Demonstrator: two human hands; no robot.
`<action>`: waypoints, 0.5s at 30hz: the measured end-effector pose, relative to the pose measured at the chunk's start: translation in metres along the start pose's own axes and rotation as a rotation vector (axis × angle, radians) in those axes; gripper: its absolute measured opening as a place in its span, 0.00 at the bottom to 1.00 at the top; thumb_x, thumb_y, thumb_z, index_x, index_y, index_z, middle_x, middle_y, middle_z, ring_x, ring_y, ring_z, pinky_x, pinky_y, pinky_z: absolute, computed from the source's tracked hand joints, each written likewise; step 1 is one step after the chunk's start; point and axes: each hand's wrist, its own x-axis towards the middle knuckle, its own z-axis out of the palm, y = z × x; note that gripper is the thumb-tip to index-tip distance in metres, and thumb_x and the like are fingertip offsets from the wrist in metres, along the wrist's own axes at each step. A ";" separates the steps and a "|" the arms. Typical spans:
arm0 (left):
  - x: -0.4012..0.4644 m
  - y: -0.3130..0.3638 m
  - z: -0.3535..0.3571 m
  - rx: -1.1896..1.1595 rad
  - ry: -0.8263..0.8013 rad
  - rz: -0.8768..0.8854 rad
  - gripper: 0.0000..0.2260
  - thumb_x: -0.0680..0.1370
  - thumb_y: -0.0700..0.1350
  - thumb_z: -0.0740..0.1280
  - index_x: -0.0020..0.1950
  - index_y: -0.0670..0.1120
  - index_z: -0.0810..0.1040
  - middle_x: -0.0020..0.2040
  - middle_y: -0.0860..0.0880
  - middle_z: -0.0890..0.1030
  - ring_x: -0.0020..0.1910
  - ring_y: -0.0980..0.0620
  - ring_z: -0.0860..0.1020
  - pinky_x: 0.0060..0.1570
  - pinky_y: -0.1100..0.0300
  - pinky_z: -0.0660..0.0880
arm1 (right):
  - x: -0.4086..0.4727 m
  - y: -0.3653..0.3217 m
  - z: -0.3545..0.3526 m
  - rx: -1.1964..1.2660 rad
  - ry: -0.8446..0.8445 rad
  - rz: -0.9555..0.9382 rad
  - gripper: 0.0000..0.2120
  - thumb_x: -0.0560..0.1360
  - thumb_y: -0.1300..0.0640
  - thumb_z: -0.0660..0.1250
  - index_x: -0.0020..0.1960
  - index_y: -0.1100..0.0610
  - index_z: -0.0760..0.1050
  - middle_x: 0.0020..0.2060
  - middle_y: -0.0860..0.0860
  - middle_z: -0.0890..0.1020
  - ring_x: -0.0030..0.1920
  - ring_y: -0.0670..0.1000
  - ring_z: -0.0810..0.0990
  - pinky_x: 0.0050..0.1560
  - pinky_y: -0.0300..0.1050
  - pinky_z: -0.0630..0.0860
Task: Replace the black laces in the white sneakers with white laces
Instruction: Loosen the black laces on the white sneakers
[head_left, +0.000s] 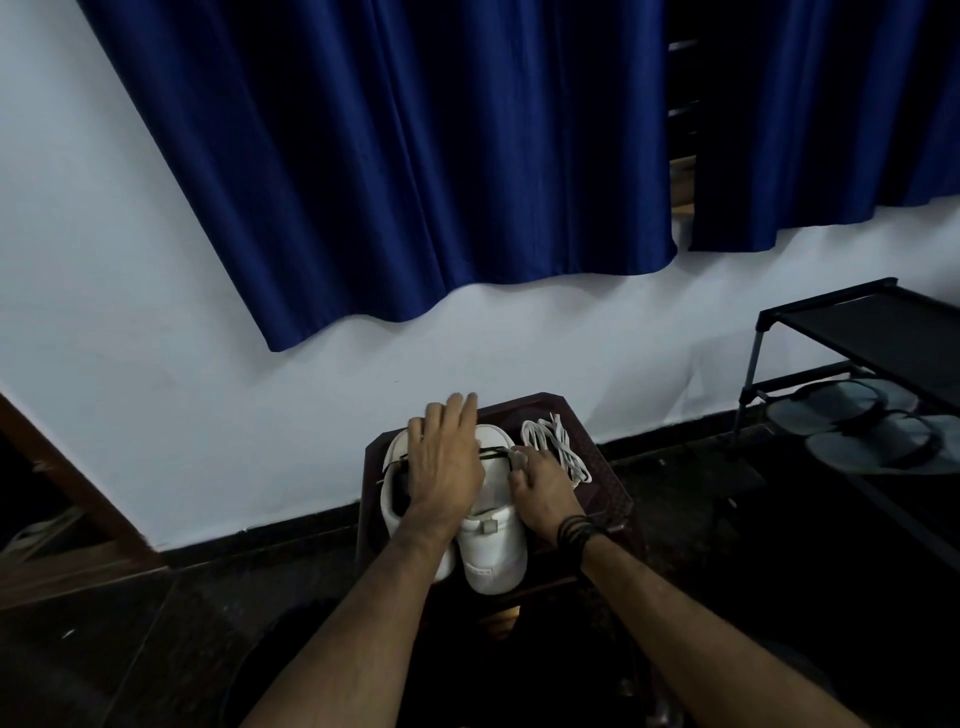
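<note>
From the head camera, your left hand (447, 462) lies flat, fingers straight, across the two white sneakers (493, 540) standing side by side on the small dark table (608, 493). Your right hand (543, 486) pinches a black lace (496, 453) at the right sneaker. The white laces (556, 441) lie bundled just beside it.

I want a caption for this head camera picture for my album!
Two hands, left and right, rest on white sneakers beside white laces on a small dark table.
</note>
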 end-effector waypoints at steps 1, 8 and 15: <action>0.002 0.002 0.000 -0.037 -0.036 0.108 0.20 0.75 0.50 0.67 0.66 0.49 0.77 0.59 0.51 0.79 0.56 0.48 0.73 0.54 0.53 0.65 | 0.000 0.000 0.000 -0.001 0.000 0.005 0.18 0.77 0.59 0.58 0.63 0.65 0.74 0.59 0.63 0.77 0.59 0.61 0.75 0.59 0.43 0.67; 0.006 0.005 0.002 -0.029 -0.129 0.321 0.10 0.76 0.49 0.63 0.42 0.50 0.83 0.40 0.53 0.81 0.46 0.49 0.74 0.49 0.55 0.62 | 0.000 0.000 0.001 -0.004 0.005 0.017 0.13 0.78 0.64 0.60 0.60 0.65 0.76 0.55 0.62 0.78 0.57 0.60 0.75 0.56 0.43 0.66; -0.002 0.001 -0.011 0.000 0.165 -0.300 0.08 0.71 0.38 0.62 0.42 0.50 0.76 0.41 0.51 0.75 0.44 0.48 0.74 0.49 0.50 0.63 | -0.002 -0.003 -0.001 -0.008 0.001 0.034 0.16 0.78 0.64 0.60 0.64 0.64 0.75 0.60 0.61 0.77 0.61 0.59 0.75 0.63 0.43 0.66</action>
